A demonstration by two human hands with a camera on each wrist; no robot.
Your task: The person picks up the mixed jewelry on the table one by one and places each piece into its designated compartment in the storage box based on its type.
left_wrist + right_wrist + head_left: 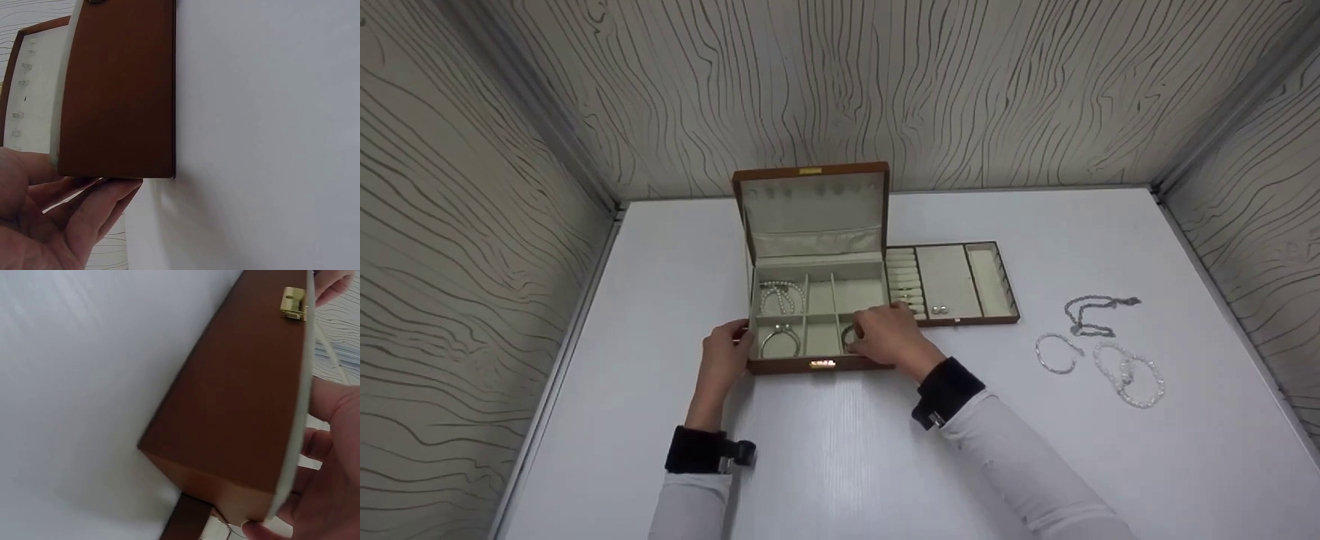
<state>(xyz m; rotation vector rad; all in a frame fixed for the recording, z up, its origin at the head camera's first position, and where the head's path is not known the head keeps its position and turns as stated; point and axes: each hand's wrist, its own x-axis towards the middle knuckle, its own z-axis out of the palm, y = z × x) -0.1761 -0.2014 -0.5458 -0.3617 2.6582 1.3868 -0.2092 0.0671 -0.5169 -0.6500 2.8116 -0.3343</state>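
An open brown jewelry box (787, 366) stands on the table, its lid raised at the back. My left hand (725, 352) rests against the box's left side, and in the left wrist view its fingers (93, 216) touch the outer wall. My right hand (891, 332) reaches over the right rim into the front right compartment. There its fingertips pinch a dark round bracelet (847, 337), partly hidden by the hand. A silver bangle (780, 343) lies in the front left compartment. White pearl strings (783, 297) lie in the back left one.
Right of the box lies a tray (952, 274) with ring rolls and a pair of pearl earrings (940, 310). Farther right on the table are a dark chain (1084, 304), a silver bracelet (1056, 354) and a clear bead string (1144, 379). Patterned panels (840, 97) border the table.
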